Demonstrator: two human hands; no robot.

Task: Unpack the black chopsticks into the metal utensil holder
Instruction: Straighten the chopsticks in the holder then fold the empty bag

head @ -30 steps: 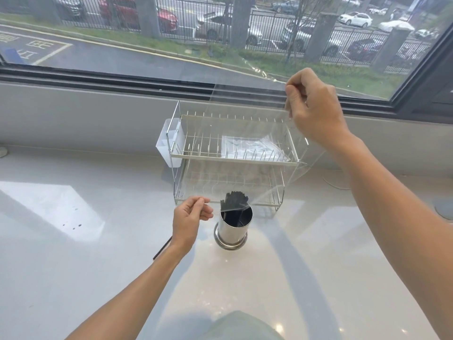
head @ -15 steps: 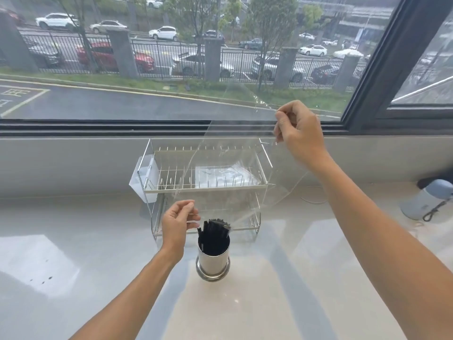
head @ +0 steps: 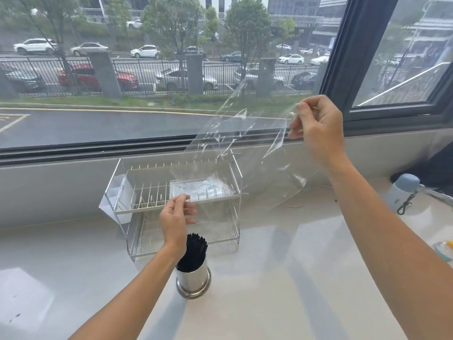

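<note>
Both hands pinch an empty clear plastic bag (head: 245, 153) stretched in the air: the left hand (head: 175, 220) nips its lower left corner between thumb and fingertips, the right hand (head: 318, 128) grips its upper right edge. Below the left wrist, the black chopsticks (head: 193, 249) stand bunched in the metal utensil holder (head: 193, 280) on the white counter (head: 294, 278), just in front of a two-tier wire dish rack (head: 176, 200).
</note>
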